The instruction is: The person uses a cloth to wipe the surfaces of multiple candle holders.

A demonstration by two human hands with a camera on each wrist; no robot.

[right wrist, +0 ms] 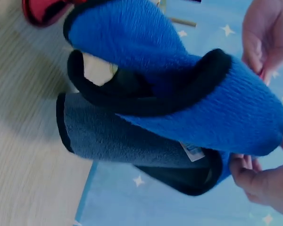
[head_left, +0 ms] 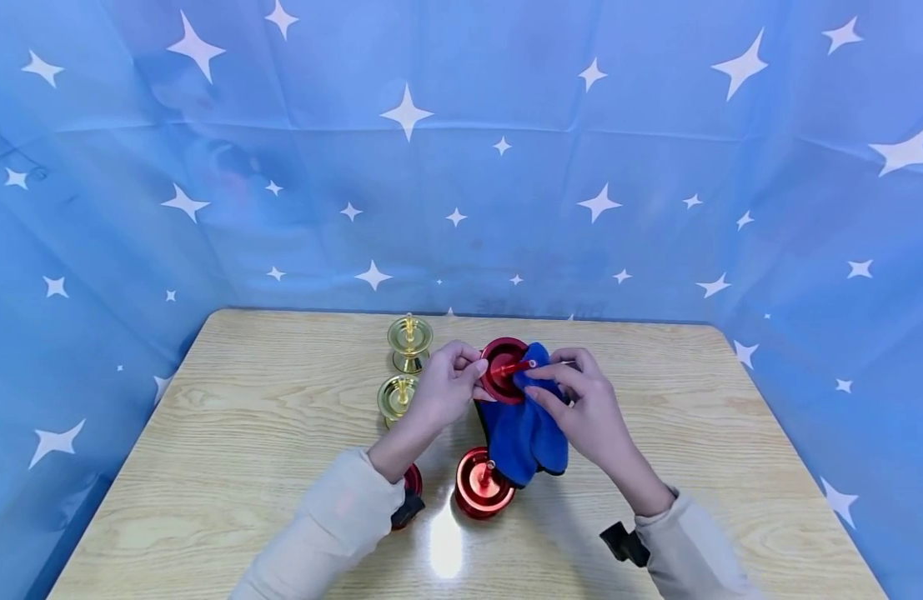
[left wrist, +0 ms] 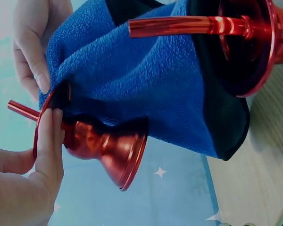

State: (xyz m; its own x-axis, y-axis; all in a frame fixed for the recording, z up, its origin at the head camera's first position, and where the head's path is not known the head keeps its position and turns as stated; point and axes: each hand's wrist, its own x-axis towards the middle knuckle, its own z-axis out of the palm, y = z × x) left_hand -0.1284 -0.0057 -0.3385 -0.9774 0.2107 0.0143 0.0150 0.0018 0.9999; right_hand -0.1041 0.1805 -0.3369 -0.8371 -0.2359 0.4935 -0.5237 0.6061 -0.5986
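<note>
My left hand [head_left: 449, 387] pinches the dish rim of a red metal candle holder [head_left: 494, 385], thumb on one side and fingers on the other. The holder is tilted above the table; its thin central tube and flared base [left wrist: 120, 157] show in the left wrist view. With thumb and fingers my right hand [head_left: 584, 404] pinches a blue plush cloth [head_left: 515, 442] against the dish's right side. The cloth hangs down in folds; its black edging and grey underside [right wrist: 127, 136] show in the right wrist view.
A second red candle holder [head_left: 482, 493] stands just below the hanging cloth. Another red one [head_left: 413, 478] is partly hidden by my left sleeve. Two gold holders [head_left: 410, 336] stand left of my hands, on the wooden table [head_left: 281, 392]. A blue star-patterned curtain [head_left: 461, 175] surrounds the table.
</note>
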